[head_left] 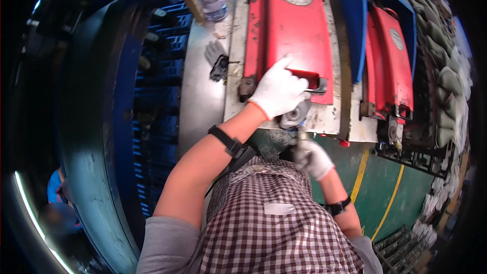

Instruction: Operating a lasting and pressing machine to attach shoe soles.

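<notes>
My left hand (280, 90), in a white knit glove with an orange cuff, is at the front end of a long red machine cover (299, 30). Its fingers are curled at the dark handle (319, 87) in the cover's opening; part of the grip is hidden. Just below sits a rounded grey metal part (294, 115). My right hand (313, 158), also gloved in white, is lower, in front of the machine's edge. Motion blurs its fingers, and I cannot make out whether they hold anything.
A second red machine (393, 61) stands at right behind a blue panel (357, 25). On the metal table (203, 96) at left are a clear bottle (214, 2), a grey glove (214, 52) and a black bundle (219, 68). Racks of grey-green pieces (446, 78) line the far right.
</notes>
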A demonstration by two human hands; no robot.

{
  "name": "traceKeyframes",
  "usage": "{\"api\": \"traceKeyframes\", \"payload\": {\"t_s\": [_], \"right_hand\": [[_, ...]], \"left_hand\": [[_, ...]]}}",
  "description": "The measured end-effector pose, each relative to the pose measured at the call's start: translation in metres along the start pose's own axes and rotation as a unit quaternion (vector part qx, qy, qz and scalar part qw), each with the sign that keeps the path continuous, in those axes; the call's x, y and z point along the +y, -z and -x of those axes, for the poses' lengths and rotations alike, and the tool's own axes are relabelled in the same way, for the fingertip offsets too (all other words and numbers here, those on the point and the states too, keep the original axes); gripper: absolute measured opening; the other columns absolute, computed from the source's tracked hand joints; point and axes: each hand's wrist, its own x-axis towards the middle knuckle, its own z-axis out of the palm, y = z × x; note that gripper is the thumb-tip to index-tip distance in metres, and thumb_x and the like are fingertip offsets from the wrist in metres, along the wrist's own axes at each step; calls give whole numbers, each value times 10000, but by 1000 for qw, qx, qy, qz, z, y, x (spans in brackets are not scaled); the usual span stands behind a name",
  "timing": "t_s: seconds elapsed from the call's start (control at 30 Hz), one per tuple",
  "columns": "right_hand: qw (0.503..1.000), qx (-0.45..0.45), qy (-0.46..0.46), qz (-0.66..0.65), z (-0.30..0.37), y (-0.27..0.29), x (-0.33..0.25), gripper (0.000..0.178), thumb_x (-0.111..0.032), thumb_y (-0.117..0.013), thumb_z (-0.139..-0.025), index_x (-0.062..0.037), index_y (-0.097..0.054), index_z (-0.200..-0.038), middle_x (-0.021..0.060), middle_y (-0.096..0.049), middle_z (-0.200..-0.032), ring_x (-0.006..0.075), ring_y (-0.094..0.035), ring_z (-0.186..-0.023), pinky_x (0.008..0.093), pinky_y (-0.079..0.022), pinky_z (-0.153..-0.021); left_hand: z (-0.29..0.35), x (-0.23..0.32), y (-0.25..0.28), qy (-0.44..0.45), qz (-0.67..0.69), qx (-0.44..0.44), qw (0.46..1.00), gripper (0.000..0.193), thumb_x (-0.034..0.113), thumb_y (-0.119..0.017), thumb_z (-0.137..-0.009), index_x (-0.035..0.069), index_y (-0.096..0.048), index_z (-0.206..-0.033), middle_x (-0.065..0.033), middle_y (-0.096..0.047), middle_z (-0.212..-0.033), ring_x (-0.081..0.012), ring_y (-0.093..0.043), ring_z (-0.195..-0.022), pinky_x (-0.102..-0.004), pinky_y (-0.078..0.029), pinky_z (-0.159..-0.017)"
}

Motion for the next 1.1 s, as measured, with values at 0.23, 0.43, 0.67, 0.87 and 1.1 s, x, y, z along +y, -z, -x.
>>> {"api": "traceKeyframes", "payload": {"t_s": [0.23,0.43,0.67,0.87,1.1], "right_hand": [[707,399,436,388,-9,22,-25,284,-83,-651,-1010,25,-660,-1273,106,-672,-1202,208,-634,-1095,344,-501,-1011],[491,368,540,576,-33,3,-24,148,-45,-660,-956,0,-743,-1070,128,-730,-959,265,-696,-915,373,-535,-925],[554,371,505,547,-34,1,-22,160,2,-656,-947,12,-740,-1083,131,-726,-978,265,-682,-900,366,-539,-879],[549,358,509,558,-35,-4,-24,151,-36,-642,-978,29,-728,-1085,135,-711,-955,259,-671,-864,362,-535,-844],[573,357,492,549,-38,-1,-27,168,-64,-620,-993,36,-724,-1079,136,-694,-920,265,-658,-840,364,-527,-823]], "left_hand": [[23,7,-4,1,153,207,966,390,120,-744,-766,119,-716,-1155,-64,-713,-976,-256,-696,-937,-489,-483,-1042],[182,-70,-8,435,70,396,805,559,221,-731,-946,-41,-540,-1402,-179,-592,-1423,-308,-580,-1298,-429,-440,-1134],[415,-224,-23,790,325,443,273,715,544,-672,-970,65,-521,-1479,-178,-494,-1538,-369,-452,-1455,-537,-360,-1191],[458,-306,-11,757,373,449,292,542,454,-695,-973,105,-589,-1375,-171,-496,-1531,-389,-444,-1443,-593,-396,-1161],[402,-347,24,795,244,400,386,805,282,-700,-946,134,-291,-1624,-104,-254,-1705,-407,-356,-1502,-729,-468,-1061]]}}
